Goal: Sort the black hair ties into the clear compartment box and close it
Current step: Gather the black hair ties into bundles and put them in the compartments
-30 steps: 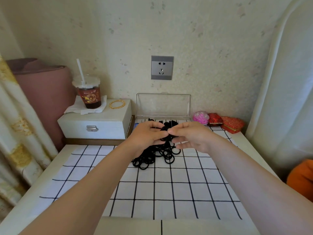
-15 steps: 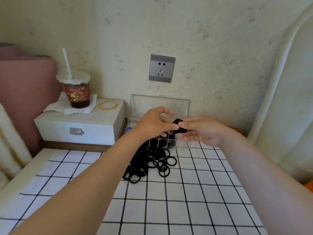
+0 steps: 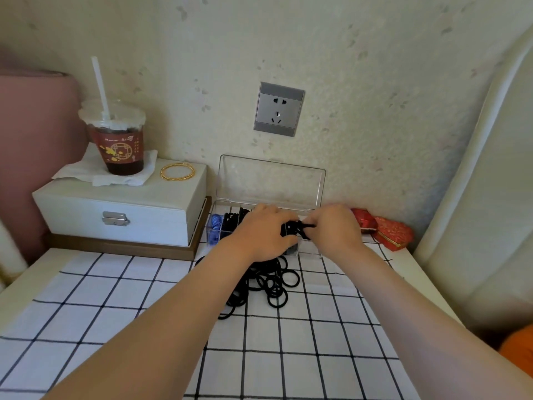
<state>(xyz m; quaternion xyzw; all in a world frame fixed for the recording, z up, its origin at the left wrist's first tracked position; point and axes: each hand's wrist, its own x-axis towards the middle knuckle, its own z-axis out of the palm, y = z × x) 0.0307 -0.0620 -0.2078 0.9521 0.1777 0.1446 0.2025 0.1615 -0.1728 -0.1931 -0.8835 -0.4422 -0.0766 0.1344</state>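
The clear compartment box stands against the wall with its lid upright. One left cell holds blue ties, the cell beside it black ones. My left hand and my right hand meet over the box's middle. Between them they pinch a small bunch of black hair ties just above the cells. A loose pile of black hair ties lies on the checked cloth in front of the box, partly hidden under my left wrist.
A white jewellery box sits left of the clear box, with an iced drink cup on a napkin and a gold bangle on top. Red embroidered pouches lie at the right. A wall socket is above.
Both hands have moved forward and down from above the pile to over the open box, carrying the bunch of black ties. The camera has tilted and shifted.
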